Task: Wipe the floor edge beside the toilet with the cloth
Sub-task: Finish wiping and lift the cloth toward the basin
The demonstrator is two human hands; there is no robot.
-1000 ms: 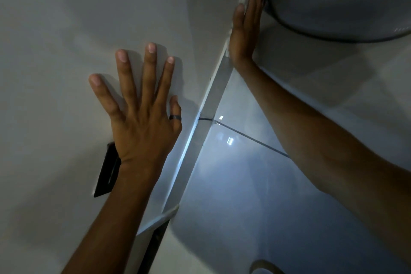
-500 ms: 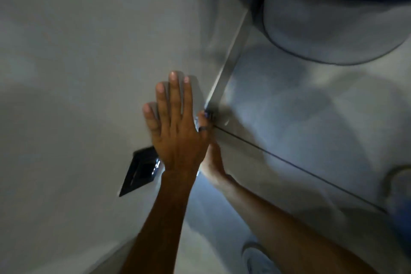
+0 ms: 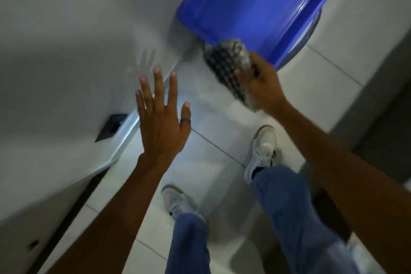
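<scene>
My right hand (image 3: 263, 83) grips a grey-and-black checked cloth (image 3: 226, 62), bunched up and lifted off the floor, just below the near corner of the blue toilet lid (image 3: 255, 4). My left hand (image 3: 162, 115) is open with fingers spread, a dark ring on one finger, hovering in front of the white wall (image 3: 66, 40) and above the floor edge (image 3: 153, 98) where wall and tiles meet. The cloth is blurred by motion. The toilet's base is mostly hidden under the blue lid.
A dark rectangular vent (image 3: 111, 127) sits low in the wall by the floor edge. My two white shoes (image 3: 263, 151) (image 3: 178, 202) and blue trouser legs stand on the pale floor tiles (image 3: 213, 122). A grey wall or door (image 3: 382, 104) closes the right side.
The view has pulled back and up from the floor. My right hand has left the floor edge and now holds the cloth raised by the blue lid; my left hand has come off the wall.
</scene>
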